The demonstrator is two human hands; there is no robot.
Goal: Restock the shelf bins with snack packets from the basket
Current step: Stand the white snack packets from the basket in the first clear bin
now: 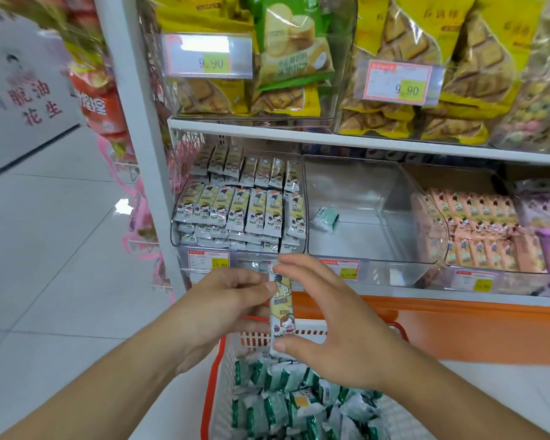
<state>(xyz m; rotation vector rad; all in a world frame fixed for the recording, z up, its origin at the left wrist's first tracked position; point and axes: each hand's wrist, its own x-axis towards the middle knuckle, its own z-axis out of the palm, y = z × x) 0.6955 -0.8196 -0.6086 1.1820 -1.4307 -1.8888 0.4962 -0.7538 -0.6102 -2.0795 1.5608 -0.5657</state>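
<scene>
Shelf bins [372, 217]: clear, glossy hard plastic with smooth walls. Snack packet [281, 308] held upright: glossy printed film, smooth. Green-and-white packets [286, 398]: shiny, crinkled film. Basket [226, 369]: white plastic lattice wall with orange rim, semi-gloss. Shelf board [362, 139]: white, smooth painted finish. Price tags [208, 260]: paper behind clear plastic sleeves. Floor [51, 249]: glossy, reflective pale tile.

**Yellow packet upright above the basket**

You hold one slim yellow snack packet [281, 309] upright between both hands, over a white basket [223, 385] with an orange rim, full of green-and-white packets [286, 404]. Ahead, the left bin [238, 204] is packed with matching yellow packets; the middle bin [369, 211] holds one green packet [326, 218].
</scene>
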